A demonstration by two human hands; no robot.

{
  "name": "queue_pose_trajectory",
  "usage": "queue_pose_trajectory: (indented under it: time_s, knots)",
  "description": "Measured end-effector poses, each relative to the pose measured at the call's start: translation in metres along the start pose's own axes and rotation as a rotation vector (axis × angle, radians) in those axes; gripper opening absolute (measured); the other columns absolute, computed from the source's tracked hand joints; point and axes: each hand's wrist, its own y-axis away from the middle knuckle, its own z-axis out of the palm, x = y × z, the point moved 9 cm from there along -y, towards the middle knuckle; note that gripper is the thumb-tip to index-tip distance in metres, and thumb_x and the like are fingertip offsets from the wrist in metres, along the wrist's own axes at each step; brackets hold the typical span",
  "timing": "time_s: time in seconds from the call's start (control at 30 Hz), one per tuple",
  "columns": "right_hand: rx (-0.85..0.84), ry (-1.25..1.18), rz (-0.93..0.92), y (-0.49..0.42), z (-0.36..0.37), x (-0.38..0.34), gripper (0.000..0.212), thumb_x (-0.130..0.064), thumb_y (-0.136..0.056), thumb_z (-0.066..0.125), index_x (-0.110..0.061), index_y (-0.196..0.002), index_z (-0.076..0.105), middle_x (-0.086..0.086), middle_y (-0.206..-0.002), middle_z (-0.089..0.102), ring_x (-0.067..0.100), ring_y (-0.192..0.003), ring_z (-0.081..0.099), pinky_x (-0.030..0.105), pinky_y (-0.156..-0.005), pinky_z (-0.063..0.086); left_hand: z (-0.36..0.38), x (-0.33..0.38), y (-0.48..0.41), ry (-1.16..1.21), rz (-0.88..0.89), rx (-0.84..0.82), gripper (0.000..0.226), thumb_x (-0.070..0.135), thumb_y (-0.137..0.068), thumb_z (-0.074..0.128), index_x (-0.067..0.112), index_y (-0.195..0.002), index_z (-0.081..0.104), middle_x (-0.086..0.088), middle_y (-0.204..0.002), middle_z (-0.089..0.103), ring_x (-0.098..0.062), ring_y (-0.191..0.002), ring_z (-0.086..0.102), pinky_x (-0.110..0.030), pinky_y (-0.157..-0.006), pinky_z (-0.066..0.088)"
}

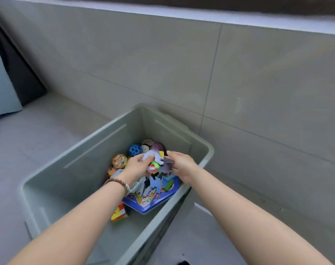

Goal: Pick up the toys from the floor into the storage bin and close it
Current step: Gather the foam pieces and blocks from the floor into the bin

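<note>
A: Status on the toys?

B: Both hands are over the bin (86, 159), low inside the rim. The left hand (138, 166) has its fingers curled round a bundle of flat toy pieces (156, 162). The right hand (182, 165) grips the same bundle from the other side, thumb on top.

A: How should the drop go?

B: My call: keep low and let go over the blue box (153, 202), so the pieces land flat and don't bounce out. Release both hands together, otherwise the stack fans out and a piece slides over the near wall. Some pieces already hang loose under the hands (155, 183).

A: What do the pieces look like?

B: Thin cut-out shapes, card or foam by the look. Pale blue and grey, with one green and red bit in the middle. Light and floppy, so they probably scatter easily.

A: And the bin?

B: Grey-green plastic, open, standing on the tiled floor (29, 140) by the wall (258, 83). No lid in view. Inside are a blue ball (135, 150) with holes, an orange figure head (119, 161), a green block (168, 185) and a yellow-red block (119, 214), all crowded toward the far right end. The near end is bare.

A: Closing it?

B: Not yet. The lid needs finding first.
</note>
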Motion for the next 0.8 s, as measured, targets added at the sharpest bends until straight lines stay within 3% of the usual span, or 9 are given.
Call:
queue_pose_trajectory:
  time_s: [0.07, 0.17, 0.23, 0.43, 0.67, 0.8]
  knots:
    - [-0.007, 0.090, 0.021, -0.007, -0.002, 0.005, 0.036, -0.029, -0.095, 0.053, -0.011, -0.126, 0.050, 0.003, -0.113, 0.059, 0.022, -0.112, 0.053, 0.035, -0.104, 0.042, -0.013, -0.016, -0.008, 0.019, -0.060, 0.024, 0.059, 0.035, -0.096, 0.050, 0.008, -0.145, 0.030, -0.011, -0.120, 0.057, -0.026, -0.104, 0.060, -0.036, -0.090, 0.050]
    - [-0.011, 0.182, -0.051, -0.002, -0.014, -0.005, 0.047, -0.029, -0.095, 0.052, -0.014, -0.139, 0.041, 0.004, -0.140, 0.045, 0.021, -0.127, 0.044, 0.034, -0.107, 0.038, -0.031, -0.035, -0.008, -0.150, -0.117, 0.107, 0.065, 0.042, -0.098, 0.039, 0.009, -0.149, 0.019, -0.009, -0.136, 0.047, -0.026, -0.117, 0.050, -0.036, -0.101, 0.041]
    - [-0.020, 0.230, -0.114, 0.009, -0.026, -0.017, 0.041, -0.025, -0.096, 0.052, -0.014, -0.135, 0.046, 0.004, -0.139, 0.047, 0.016, -0.122, 0.046, 0.030, -0.102, 0.041, -0.035, -0.033, -0.003, -0.258, -0.078, 0.119, 0.062, 0.040, -0.099, 0.038, 0.005, -0.147, 0.022, -0.013, -0.147, 0.036, -0.028, -0.131, 0.040, -0.036, -0.108, 0.034]
    - [0.178, 0.274, -0.193, 0.078, -0.123, -0.046, 0.031, -0.020, -0.095, 0.052, -0.015, -0.125, 0.056, 0.005, -0.132, 0.054, 0.015, -0.117, 0.051, 0.032, -0.096, 0.045, 0.001, 0.031, 0.044, -0.507, 0.219, 0.035, 0.056, 0.036, -0.098, 0.043, 0.007, -0.145, 0.030, -0.009, -0.148, 0.038, -0.024, -0.134, 0.038, -0.031, -0.107, 0.030]
    - [0.390, 0.382, -0.196, 0.194, -0.243, -0.025, 0.033, -0.014, -0.094, 0.054, -0.009, -0.127, 0.054, 0.010, -0.132, 0.054, 0.019, -0.115, 0.051, 0.037, -0.097, 0.042, 0.107, 0.075, 0.121, -0.863, 0.492, -0.109, 0.059, 0.044, -0.096, 0.043, 0.013, -0.144, 0.032, -0.007, -0.146, 0.040, -0.027, -0.132, 0.039, -0.038, -0.107, 0.034]
    - [0.471, 0.522, -0.173, 0.246, -0.298, 0.012, 0.037, -0.016, -0.091, 0.059, -0.007, -0.127, 0.054, 0.009, -0.135, 0.053, 0.022, -0.125, 0.049, 0.027, -0.096, 0.037, 0.175, 0.058, 0.159, -1.063, 0.609, -0.180, 0.060, 0.046, -0.096, 0.041, 0.011, -0.144, 0.033, -0.007, -0.147, 0.038, -0.026, -0.134, 0.035, -0.038, -0.107, 0.033]
